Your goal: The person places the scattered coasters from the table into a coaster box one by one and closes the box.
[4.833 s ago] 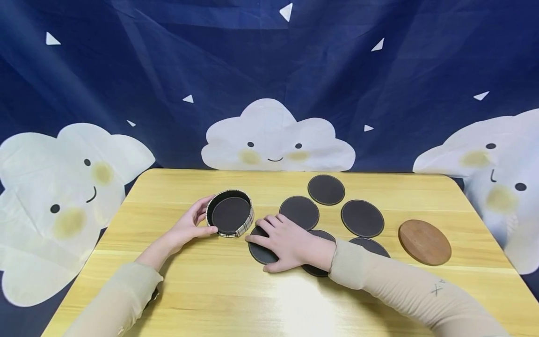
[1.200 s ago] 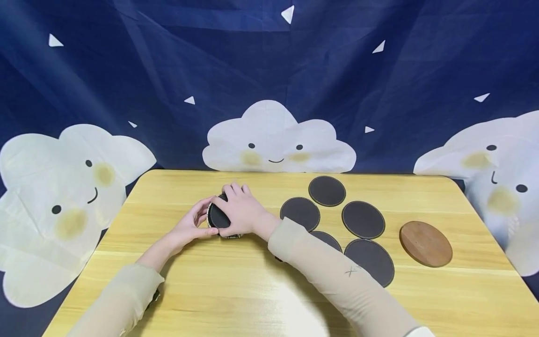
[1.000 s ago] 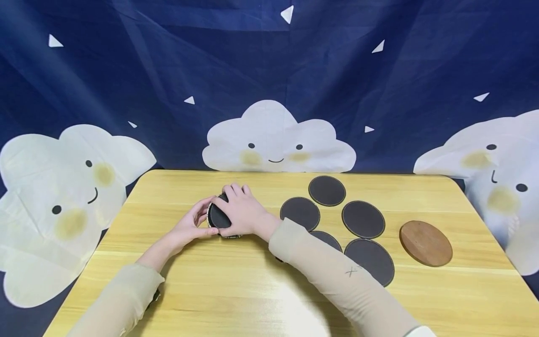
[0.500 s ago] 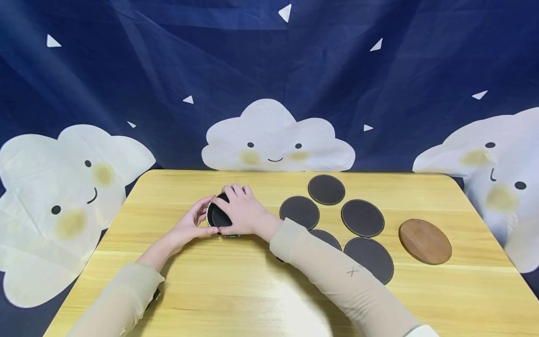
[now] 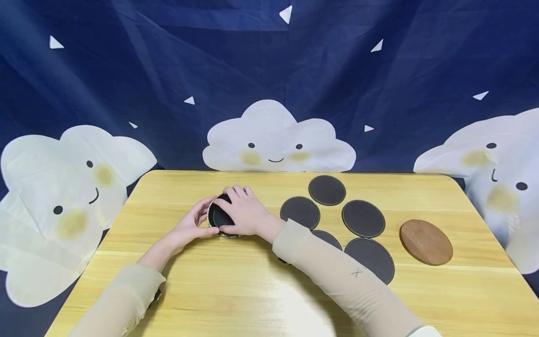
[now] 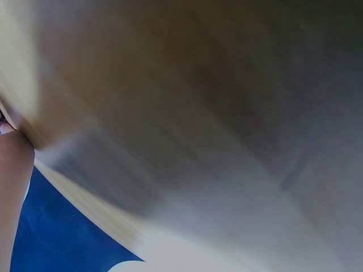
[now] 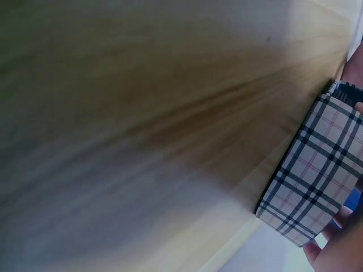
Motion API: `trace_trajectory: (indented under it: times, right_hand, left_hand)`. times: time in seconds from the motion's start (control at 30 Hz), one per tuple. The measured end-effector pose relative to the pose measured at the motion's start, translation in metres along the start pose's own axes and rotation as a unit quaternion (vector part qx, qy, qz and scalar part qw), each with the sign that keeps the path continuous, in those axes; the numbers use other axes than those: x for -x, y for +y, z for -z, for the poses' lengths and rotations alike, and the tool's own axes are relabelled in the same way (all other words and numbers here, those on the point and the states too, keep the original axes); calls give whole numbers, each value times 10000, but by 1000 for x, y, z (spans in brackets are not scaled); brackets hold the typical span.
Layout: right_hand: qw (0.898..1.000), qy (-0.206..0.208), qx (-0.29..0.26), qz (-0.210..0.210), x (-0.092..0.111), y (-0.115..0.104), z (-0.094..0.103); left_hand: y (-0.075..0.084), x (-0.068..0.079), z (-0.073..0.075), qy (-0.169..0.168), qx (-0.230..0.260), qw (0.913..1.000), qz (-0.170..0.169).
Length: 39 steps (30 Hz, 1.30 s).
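In the head view my left hand (image 5: 188, 227) grips the left side of a round coaster holder (image 5: 212, 210), with its thumb at the front and fingers behind. Plaid cloth covers the holder's outer wall (image 7: 315, 164) in the right wrist view; its inside is black. A black round coaster (image 5: 221, 217) lies low inside, partly hidden. Over the holder's right half spreads my right hand (image 5: 248, 215), thumb at the near rim and fingertips by the far rim. The left wrist view holds mostly blurred tabletop.
Several black stitched coasters lie flat right of the holder, among them the back coaster (image 5: 327, 190), a right coaster (image 5: 363, 218) and a front one (image 5: 370, 260). My right sleeve (image 5: 328, 264) partly covers another. A brown wooden disc (image 5: 426, 242) lies at the table's right.
My right hand has brought a coaster from the group on the right into the holder. The coaster has dropped from near the rim to deeper inside. My left hand keeps its grip.
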State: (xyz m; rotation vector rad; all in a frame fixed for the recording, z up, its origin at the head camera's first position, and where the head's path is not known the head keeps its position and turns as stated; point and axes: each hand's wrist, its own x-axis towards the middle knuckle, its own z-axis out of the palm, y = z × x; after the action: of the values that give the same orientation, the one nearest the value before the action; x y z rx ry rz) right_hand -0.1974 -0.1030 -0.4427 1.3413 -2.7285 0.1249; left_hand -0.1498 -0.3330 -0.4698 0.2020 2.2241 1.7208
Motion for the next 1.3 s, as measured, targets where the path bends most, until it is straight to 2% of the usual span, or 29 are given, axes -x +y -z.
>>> trace_trajectory:
  times: [0.4,0.77,1.0,1.3]
  right_hand:
    - [9985,-264,-434,200,14,13,7]
    - [9988,-9,-331,352,36,22,19]
    - [9997,130,-87,169,58,37,19]
    - [9998,183,-49,-41,82,58,18]
  left_hand:
    - [-3,-2,-1,7,30,9999,-119]
    - [-4,-2,-1,50,69,9998,-182]
    - [-3,-2,-1,100,55,9998,-154]
    - [-2,-2,-2,127,29,9998,-151]
